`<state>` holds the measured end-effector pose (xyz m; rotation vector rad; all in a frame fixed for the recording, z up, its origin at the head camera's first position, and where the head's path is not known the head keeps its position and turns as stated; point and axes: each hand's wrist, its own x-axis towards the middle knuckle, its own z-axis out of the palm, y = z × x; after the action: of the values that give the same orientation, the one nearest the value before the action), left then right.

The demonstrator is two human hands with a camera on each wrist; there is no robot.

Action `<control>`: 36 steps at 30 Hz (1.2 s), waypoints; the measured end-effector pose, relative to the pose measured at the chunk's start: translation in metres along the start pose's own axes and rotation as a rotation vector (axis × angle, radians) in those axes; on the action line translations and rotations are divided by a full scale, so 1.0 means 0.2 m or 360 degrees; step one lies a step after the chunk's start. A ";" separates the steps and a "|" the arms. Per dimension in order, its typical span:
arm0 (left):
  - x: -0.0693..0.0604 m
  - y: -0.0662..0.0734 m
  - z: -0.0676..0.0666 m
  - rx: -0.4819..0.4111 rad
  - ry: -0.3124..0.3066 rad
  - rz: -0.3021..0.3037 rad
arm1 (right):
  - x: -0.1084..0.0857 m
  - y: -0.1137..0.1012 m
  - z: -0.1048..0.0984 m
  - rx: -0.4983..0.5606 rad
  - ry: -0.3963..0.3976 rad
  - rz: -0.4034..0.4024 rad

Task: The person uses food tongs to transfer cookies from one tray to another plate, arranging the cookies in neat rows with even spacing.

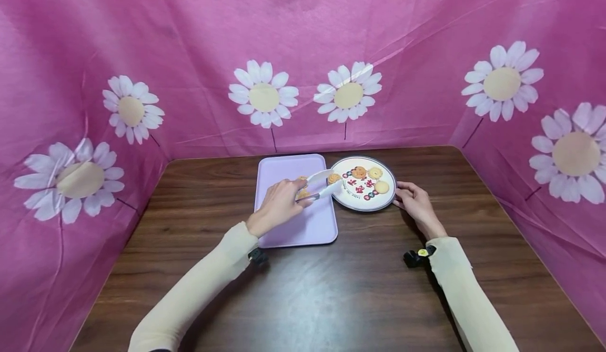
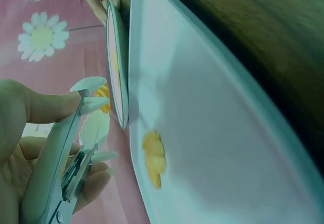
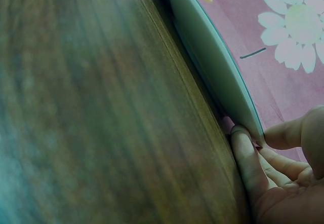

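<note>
Pink daisy-print backdrop (image 1: 303, 15) bounds a wood-grain table (image 1: 341, 294), which I see extending in front of the lilac tray (image 1: 307, 231). My left hand (image 1: 279, 202) clamps tongs (image 2: 49, 163), a swirled cookie (image 1: 333, 178) between their tips beside the plate's (image 1: 364, 162) left rim; my right hand (image 1: 416, 204) pinches the opposite edge.

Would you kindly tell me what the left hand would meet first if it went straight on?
Probably the plate: in the head view, the tongs in the left hand overlap its rim; height is unclear, so they might pass above.
</note>
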<state>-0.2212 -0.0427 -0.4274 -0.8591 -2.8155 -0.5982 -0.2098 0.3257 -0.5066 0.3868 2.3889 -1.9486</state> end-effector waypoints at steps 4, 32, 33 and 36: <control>0.07 0.05 0.04 -0.0005 -0.0044 0.0066 | 0.00 -0.01 0.01 0.0004 0.0004 0.0002; 0.28 0.22 0.17 0.0068 -0.0281 0.0121 | 0.00 0.00 0.01 -0.0005 0.0018 0.0037; 0.28 0.22 0.18 0.0073 -0.0284 0.0120 | 0.00 0.00 0.01 0.0001 0.0020 0.0036; 0.28 0.22 0.18 0.0063 -0.0287 0.0118 | 0.00 0.00 0.01 -0.0002 0.0025 0.0032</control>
<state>-0.2444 0.0336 -0.4312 -1.0544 -2.9269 -0.4748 -0.2110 0.3243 -0.5068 0.4257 2.3857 -1.9432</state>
